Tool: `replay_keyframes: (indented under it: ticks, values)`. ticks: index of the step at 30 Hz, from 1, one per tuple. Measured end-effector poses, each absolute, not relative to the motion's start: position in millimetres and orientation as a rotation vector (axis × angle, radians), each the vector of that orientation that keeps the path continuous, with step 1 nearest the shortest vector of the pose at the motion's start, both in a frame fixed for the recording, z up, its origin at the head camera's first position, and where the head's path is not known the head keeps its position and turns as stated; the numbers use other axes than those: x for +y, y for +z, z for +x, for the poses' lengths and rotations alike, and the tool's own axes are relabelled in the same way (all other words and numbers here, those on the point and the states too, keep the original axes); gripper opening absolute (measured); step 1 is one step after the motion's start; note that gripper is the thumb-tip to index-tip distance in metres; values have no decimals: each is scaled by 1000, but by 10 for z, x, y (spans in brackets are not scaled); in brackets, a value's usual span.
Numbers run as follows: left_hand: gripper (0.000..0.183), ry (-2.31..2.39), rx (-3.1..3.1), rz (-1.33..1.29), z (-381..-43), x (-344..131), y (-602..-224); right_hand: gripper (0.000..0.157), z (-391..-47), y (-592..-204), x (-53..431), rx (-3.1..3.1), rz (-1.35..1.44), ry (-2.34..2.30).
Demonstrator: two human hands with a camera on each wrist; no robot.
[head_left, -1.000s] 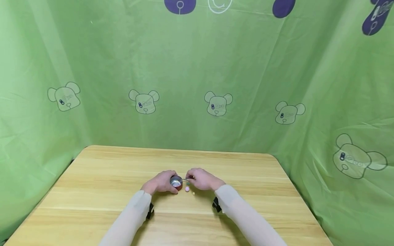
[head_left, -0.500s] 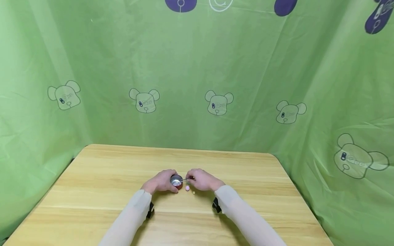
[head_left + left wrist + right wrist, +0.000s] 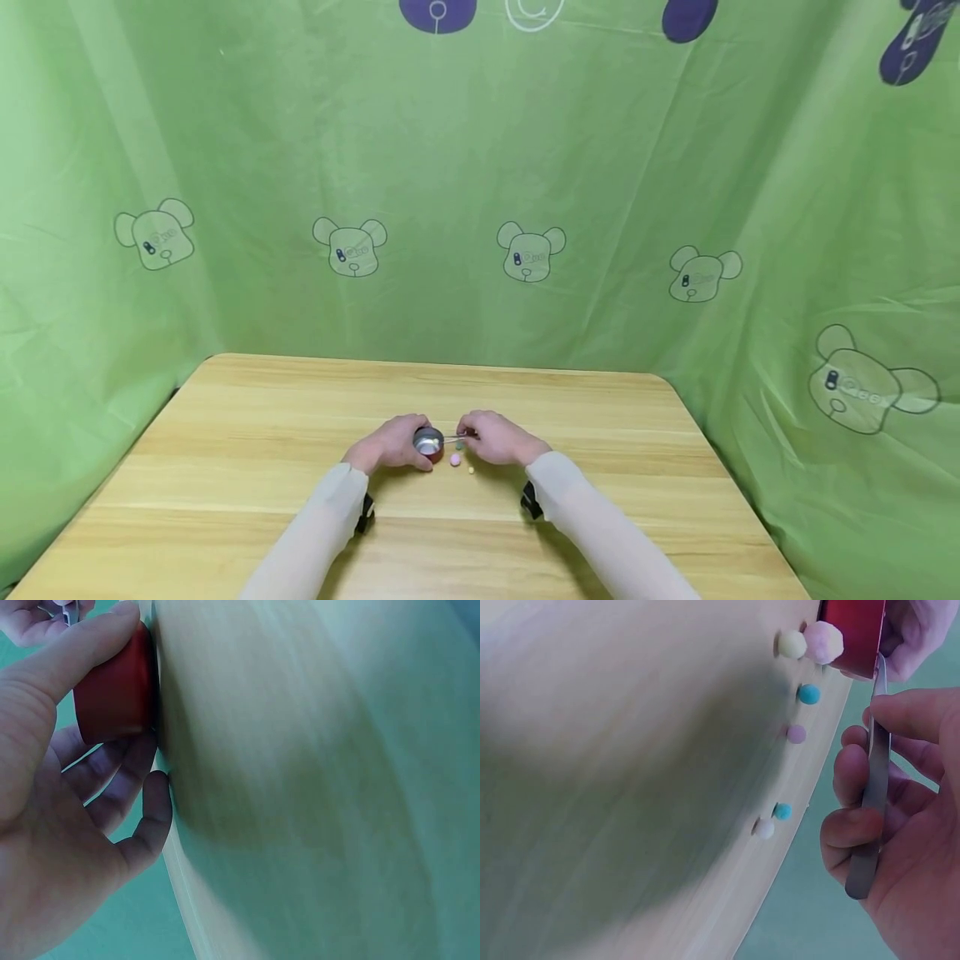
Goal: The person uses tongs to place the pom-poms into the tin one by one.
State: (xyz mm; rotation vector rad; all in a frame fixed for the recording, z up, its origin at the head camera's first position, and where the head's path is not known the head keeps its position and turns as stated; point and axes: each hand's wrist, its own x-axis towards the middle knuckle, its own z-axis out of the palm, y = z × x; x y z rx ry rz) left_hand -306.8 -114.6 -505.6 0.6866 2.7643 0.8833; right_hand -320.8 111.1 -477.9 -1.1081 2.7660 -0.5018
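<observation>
A small red tin (image 3: 428, 447) with a silvery inside stands on the table, held by my left hand (image 3: 393, 443). In the left wrist view its red wall (image 3: 116, 690) lies between thumb and fingers. My right hand (image 3: 495, 437) pinches metal tweezers (image 3: 875, 780), whose tips reach the tin's right rim. The head view shows a small pale spot inside the tin. Beside it lie a fluffy pink pom-pom (image 3: 823, 642) and a pale yellow pom-pom (image 3: 792, 644). A teal pom-pom (image 3: 808, 694) and a mauve pom-pom (image 3: 796, 733) lie nearer the right hand.
Farther along the wooden table (image 3: 600, 517) are another teal pom-pom (image 3: 783, 811) and a whitish pom-pom (image 3: 764, 829). A green curtain (image 3: 450, 167) printed with bear heads hangs behind the table and along both sides.
The tweezers have drawn back slightly right from over the tin to its rim, and their arms now show apart. A pale spot now shows in the tin. The left hand stays put.
</observation>
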Motion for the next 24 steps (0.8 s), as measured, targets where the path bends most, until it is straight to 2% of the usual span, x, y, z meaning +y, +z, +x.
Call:
replay_keyframes:
  ticks: [24]
  values:
    - [48, 907, 2754, 675, -3072, -1153, -5060, 8, -3220, -4740, 1213, 2793, -1116, -521]
